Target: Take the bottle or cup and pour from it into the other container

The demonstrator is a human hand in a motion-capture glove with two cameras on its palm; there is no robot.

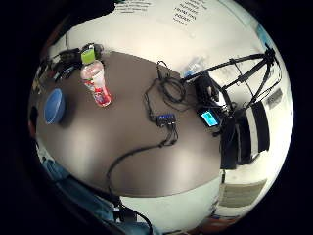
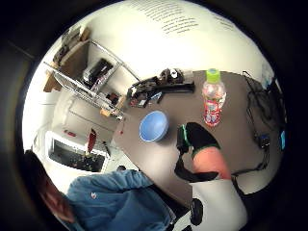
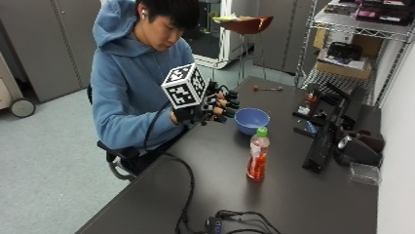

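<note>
A clear bottle [image 3: 258, 156] with a green cap, red label and reddish liquid stands upright on the dark table [image 3: 292, 204]. A blue bowl [image 3: 252, 120] sits on the table just beyond it, nearer the person. My gloved right hand [image 3: 216, 108] hovers above the table's edge, beside the bowl, fingers loosely curled and holding nothing. The bottle [image 1: 96, 82] and bowl [image 1: 54, 105] show apart from each other in the little finger side palm view. In the thumb side palm view my thumb [image 2: 197, 137] hangs over the table between the bowl [image 2: 154, 126] and the bottle [image 2: 213, 101].
Black cables and a small hub [image 3: 217, 224] lie at the near end of the table. Black devices [image 3: 324, 136] and a clear plastic box [image 3: 363, 173] line the wall side. A wire shelf [image 3: 350, 48] stands behind the table.
</note>
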